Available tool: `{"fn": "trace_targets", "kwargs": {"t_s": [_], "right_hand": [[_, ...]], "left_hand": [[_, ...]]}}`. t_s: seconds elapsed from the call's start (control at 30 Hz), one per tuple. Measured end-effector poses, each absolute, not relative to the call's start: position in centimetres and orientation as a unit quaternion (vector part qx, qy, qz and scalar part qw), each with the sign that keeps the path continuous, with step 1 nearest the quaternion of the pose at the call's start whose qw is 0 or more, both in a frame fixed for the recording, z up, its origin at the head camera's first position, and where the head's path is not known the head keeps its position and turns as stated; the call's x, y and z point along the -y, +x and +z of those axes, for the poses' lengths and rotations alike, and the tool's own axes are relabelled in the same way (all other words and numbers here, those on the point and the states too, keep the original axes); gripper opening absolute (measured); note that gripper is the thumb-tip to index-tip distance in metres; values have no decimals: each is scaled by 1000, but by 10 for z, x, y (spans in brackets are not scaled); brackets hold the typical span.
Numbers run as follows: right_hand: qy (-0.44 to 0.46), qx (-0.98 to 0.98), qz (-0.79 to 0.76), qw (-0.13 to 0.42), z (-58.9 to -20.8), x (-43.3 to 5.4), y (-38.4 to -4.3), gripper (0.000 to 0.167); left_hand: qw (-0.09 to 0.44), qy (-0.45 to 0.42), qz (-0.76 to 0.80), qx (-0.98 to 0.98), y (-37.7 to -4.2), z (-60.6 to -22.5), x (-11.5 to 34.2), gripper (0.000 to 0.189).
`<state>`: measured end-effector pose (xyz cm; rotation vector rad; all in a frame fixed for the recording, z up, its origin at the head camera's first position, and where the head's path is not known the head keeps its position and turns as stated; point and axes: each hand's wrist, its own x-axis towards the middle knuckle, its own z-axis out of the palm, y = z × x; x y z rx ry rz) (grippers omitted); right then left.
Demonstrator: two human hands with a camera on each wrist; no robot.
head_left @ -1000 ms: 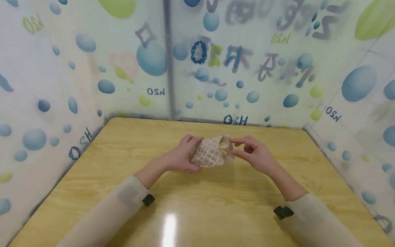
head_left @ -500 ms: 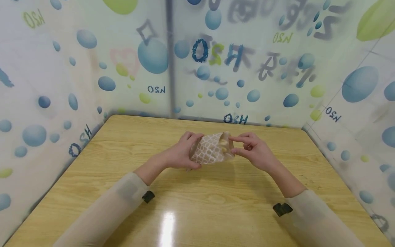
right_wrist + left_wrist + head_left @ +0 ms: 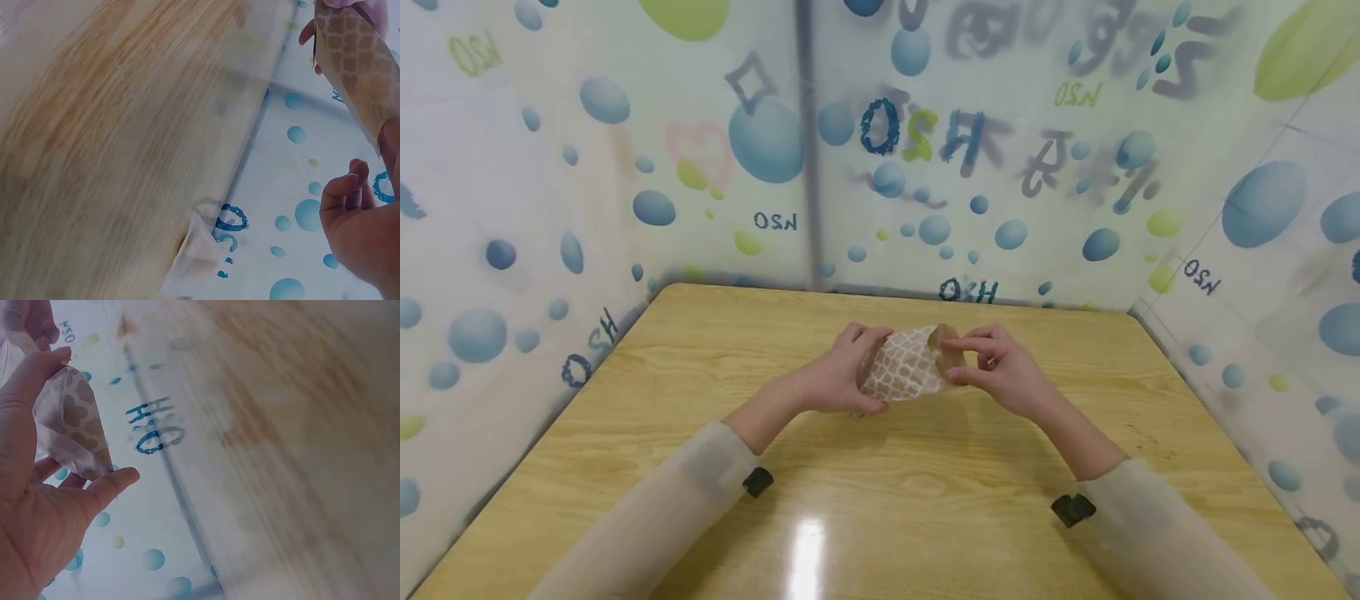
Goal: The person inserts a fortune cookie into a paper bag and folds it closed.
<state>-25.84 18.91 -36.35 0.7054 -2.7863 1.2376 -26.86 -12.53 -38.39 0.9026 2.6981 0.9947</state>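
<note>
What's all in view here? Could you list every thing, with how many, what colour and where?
Patterned bag: 1, tan with white lattice, between the hands above the table
Table: 1, yellowish wood, below the hands
Walls: 3 in view, whitish and pale green, left, behind and right of the table
Spots: many, blue and green, on the walls
H2O lettering: several, blue and green, on the walls
Pale pointed shape: 1, whitish, bottom of the right wrist view; unclear what
Dark pieces: at least 2, blackish, by the cuffs
Sleeves: 2, cream, on the forearms
Left hand: 1, bare, gripping the bag
Right hand: 1, bare, at the bag's mouth
</note>
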Motion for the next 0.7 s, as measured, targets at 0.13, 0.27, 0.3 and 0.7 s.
{"fn": "trace_targets", "kwargs": {"t_s": [0.13,0.27,0.3,0.7], "right_hand": [[233,890,392,7,-365,-186,-260,41],[242,887,394,2,-370,-184,-261,41],[242,886,396,0,-371,-184,-261,41],[216,888,405,3,-369,-208,-256,38]], "left_hand": [[67,298,335,-891,-267,-385,124,114],[69,298,336,-891,-265,-384,123,113],[71,297,335,-891,-264,-385,123,114],[68,292,330,-895,-263,-385,130,114]]}}
